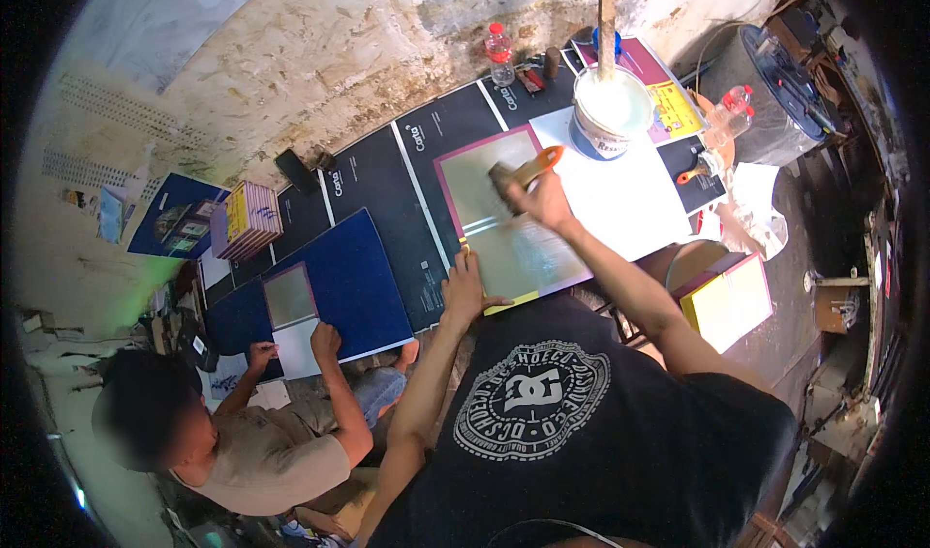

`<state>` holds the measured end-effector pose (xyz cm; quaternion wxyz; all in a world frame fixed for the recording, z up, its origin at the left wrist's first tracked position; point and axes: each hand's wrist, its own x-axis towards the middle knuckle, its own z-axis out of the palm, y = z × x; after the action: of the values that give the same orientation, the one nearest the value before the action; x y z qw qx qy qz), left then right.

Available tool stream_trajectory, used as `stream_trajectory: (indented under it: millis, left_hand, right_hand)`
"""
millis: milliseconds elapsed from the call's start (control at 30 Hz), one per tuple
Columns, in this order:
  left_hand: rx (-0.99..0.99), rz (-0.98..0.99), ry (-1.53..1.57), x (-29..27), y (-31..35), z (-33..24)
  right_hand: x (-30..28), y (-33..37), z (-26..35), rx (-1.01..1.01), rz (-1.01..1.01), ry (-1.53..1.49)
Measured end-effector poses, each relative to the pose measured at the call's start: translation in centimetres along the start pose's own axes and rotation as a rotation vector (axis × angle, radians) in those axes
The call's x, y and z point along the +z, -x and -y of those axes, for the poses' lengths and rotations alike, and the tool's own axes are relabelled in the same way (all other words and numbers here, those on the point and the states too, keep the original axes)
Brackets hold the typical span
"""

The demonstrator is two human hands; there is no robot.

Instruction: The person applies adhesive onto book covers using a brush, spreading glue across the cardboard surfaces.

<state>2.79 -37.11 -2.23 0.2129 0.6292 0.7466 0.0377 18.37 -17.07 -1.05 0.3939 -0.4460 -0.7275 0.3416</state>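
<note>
My right hand point(542, 204) is closed around the orange handle of a wide paintbrush point(548, 157). The dark brush head is against the upper part of an opened-out cover point(481, 175), two grey-beige panels with maroon edging and a gap between them. A wet sheen shows on the lower panel. At the cover's lower left edge lies my left hand point(465, 291), fingers stretched out and thumb pointing right along a yellow strip. Just right of the cover lies a white sheet point(620, 204), bearing a bucket point(612, 117) of whitish paste with a wooden stick standing in it.
On my left a co-worker handles a smaller panel on a dark blue board point(358, 267). A stack of covers point(254, 220) stands beyond. Plastic bottles point(499, 56), a second orange-handled brush point(693, 175) and a grey drum point(765, 93) are around the black table. A yellow-and-maroon stack point(731, 301) sits lower right.
</note>
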Motion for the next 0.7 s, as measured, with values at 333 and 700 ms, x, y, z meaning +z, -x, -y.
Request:
stream_trajectory:
  millis: [333, 700]
  left_hand:
    - [0.161, -0.042, 0.113, 1.1, 0.0, 3.6]
    - [0.208, 0.01, -0.072, -0.8, 0.2, 2.8]
  right_hand:
    - [-9.0, 3.1, -1.3, 0.189, -0.22, 0.376]
    - [-5.2, 12.2, -1.8, 0.404, -0.209, 0.256]
